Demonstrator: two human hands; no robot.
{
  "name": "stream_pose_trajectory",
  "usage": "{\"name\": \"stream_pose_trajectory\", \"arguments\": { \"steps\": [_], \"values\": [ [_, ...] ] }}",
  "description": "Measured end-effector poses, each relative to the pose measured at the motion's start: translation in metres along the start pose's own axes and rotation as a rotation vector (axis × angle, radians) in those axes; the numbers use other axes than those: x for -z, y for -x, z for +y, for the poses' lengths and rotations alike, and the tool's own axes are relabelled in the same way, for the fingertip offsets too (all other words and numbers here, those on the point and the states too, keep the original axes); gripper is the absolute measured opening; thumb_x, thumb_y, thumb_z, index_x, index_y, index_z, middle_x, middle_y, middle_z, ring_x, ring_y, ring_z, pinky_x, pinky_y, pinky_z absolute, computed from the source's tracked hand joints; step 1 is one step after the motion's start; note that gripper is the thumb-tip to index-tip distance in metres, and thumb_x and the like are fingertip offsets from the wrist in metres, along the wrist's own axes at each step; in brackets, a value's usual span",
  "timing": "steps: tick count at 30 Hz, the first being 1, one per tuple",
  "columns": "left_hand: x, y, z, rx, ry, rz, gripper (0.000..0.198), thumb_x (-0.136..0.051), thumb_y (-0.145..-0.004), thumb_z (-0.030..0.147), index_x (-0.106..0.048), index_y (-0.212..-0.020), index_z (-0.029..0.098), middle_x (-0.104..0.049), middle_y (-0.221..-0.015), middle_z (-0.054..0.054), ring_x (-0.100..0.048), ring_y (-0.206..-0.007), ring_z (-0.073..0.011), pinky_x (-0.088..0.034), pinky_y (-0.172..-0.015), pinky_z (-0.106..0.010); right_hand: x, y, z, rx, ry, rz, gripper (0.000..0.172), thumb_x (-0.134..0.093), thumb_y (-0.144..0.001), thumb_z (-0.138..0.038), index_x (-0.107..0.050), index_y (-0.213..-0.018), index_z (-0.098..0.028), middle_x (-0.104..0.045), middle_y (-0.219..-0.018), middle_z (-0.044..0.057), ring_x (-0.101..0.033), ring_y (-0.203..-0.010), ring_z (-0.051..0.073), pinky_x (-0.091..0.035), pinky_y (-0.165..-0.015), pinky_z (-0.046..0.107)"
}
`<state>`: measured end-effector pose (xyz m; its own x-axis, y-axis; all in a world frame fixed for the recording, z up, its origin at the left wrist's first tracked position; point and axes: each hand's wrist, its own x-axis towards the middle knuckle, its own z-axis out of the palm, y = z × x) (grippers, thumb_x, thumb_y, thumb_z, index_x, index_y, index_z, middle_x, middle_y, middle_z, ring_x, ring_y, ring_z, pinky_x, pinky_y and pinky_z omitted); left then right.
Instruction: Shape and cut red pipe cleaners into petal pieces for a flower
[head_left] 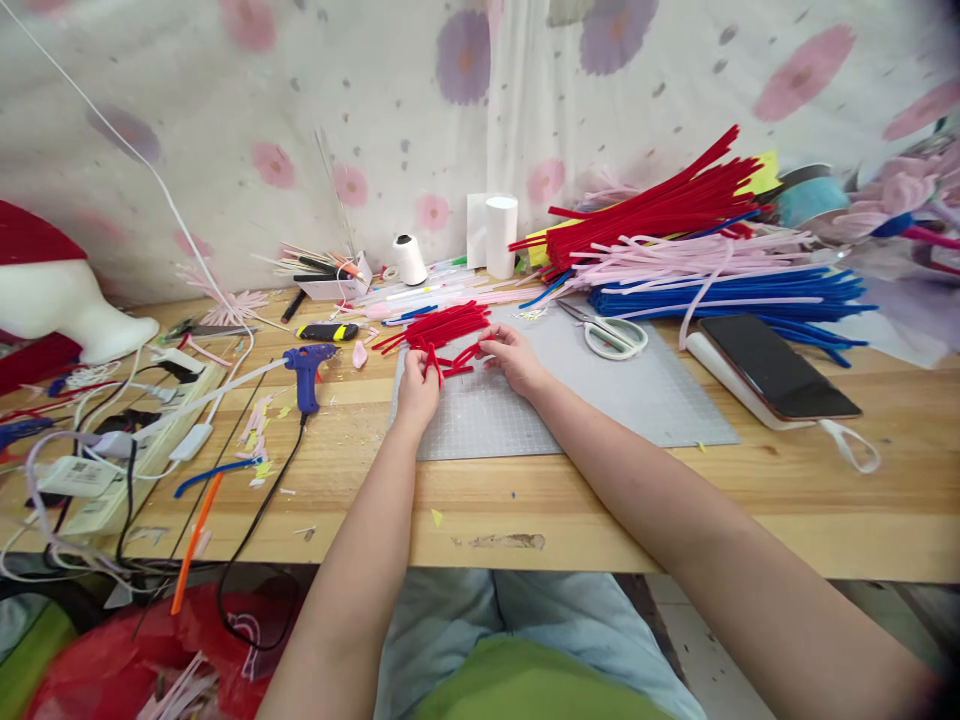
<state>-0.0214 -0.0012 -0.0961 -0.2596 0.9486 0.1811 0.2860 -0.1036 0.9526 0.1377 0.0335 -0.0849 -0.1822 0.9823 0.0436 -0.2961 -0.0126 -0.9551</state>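
Note:
My left hand [417, 395] is closed on a bent red pipe cleaner [432, 360], its thumb and fingers pinched around it above the grey cutting mat [660, 405]. Just to the right, my right hand [514, 360] pinches the end of a short red pipe cleaner piece [466, 354]. Whether the two red pieces are joined I cannot tell. One more short red piece [459, 371] shows between the hands, low over the mat. Right behind them lies a pile of cut red pipe cleaners [448, 324].
White-handled scissors [615, 338] lie on the mat. Behind are bundles of red [660, 215], pink and blue pipe cleaners [720, 300]. A phone [780, 367] rests at right. Leftward are a blue glue gun [306, 378], a utility knife [328, 331] and a cabled power strip [127, 470].

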Motion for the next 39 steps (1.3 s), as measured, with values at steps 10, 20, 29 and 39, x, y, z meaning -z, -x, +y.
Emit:
{"name": "stream_pose_trajectory", "arguments": {
  "steps": [10, 20, 29, 39],
  "values": [
    [-0.01, 0.008, 0.01, 0.108, 0.265, -0.171, 0.024, -0.038, -0.064, 0.003, -0.033, -0.079, 0.021, -0.055, -0.065, 0.006, -0.045, -0.04, -0.0047, -0.034, -0.043, -0.019, -0.005, 0.005, -0.005, -0.011, -0.001, -0.13, 0.024, -0.046, -0.057, -0.015, -0.042, -0.08, -0.02, -0.049, -0.062, -0.007, -0.057, -0.052, 0.01, -0.048, -0.054, 0.027],
    [-0.011, 0.018, 0.024, 0.306, 0.494, -0.42, 0.033, -0.053, -0.067, 0.012, -0.043, -0.097, 0.022, -0.051, -0.066, 0.005, -0.032, -0.038, -0.0011, -0.019, -0.039, -0.016, -0.007, 0.003, -0.001, 0.074, 0.149, -0.134, 0.026, -0.048, -0.061, -0.019, -0.041, -0.086, -0.021, -0.047, -0.061, -0.009, -0.047, -0.043, 0.006, -0.037, -0.042, 0.02],
    [-0.009, 0.008, 0.01, 0.081, 0.261, -0.126, 0.036, -0.045, -0.063, 0.006, -0.042, -0.096, 0.02, -0.061, -0.078, 0.0, -0.055, -0.058, -0.0083, -0.041, -0.054, -0.021, 0.012, -0.01, 0.002, 0.182, 0.355, -0.041, 0.034, -0.047, -0.059, -0.015, -0.047, -0.092, -0.02, -0.051, -0.075, -0.004, -0.039, -0.05, 0.006, -0.034, -0.047, 0.02],
    [0.0, 0.002, 0.015, 0.207, 0.494, -0.024, 0.034, -0.04, -0.047, 0.007, -0.042, -0.079, 0.019, -0.047, -0.065, 0.004, -0.048, -0.057, -0.007, -0.041, -0.056, -0.021, 0.018, -0.004, -0.005, 0.156, 0.633, -0.171, 0.047, -0.04, -0.059, -0.011, -0.064, -0.099, -0.016, -0.056, -0.071, -0.001, -0.042, -0.055, 0.009, -0.037, -0.057, 0.024]
  ]
}}
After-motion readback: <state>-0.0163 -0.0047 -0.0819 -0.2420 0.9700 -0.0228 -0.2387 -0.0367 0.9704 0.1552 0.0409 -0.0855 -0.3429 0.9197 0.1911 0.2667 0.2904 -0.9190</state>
